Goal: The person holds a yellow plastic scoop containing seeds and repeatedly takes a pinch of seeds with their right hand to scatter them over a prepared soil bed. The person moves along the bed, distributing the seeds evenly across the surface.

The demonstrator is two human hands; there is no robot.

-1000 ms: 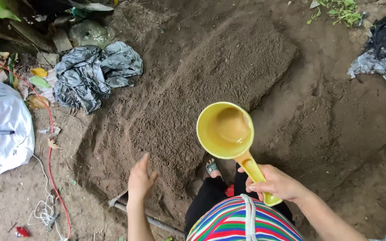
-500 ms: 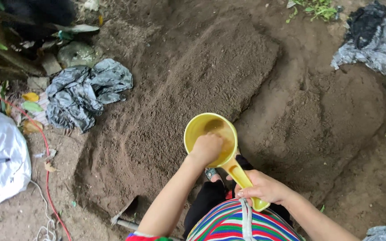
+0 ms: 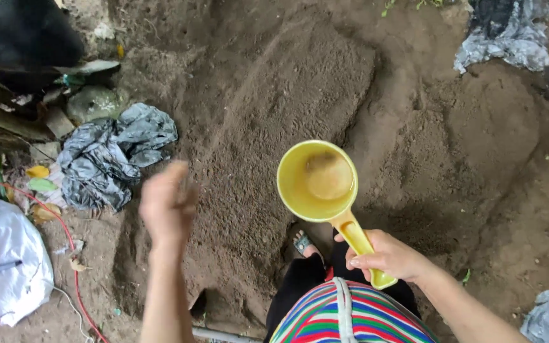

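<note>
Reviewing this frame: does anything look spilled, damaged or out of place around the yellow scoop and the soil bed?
Nothing looks spilled or damaged. The right hand holds the yellow scoop level, its brownish contents inside. The left hand is blurred above the soil bed. Only clutter stands out: crumpled grey plastic sheets and a red cord beside the bed.

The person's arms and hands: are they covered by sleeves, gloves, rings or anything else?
Both are uncovered. The left hand and right hand wear no gloves, and both forearms show no sleeves. No rings, watch or bracelets are visible, though the left hand is motion-blurred. Only a rainbow-striped top with a white cord shows below.
</note>
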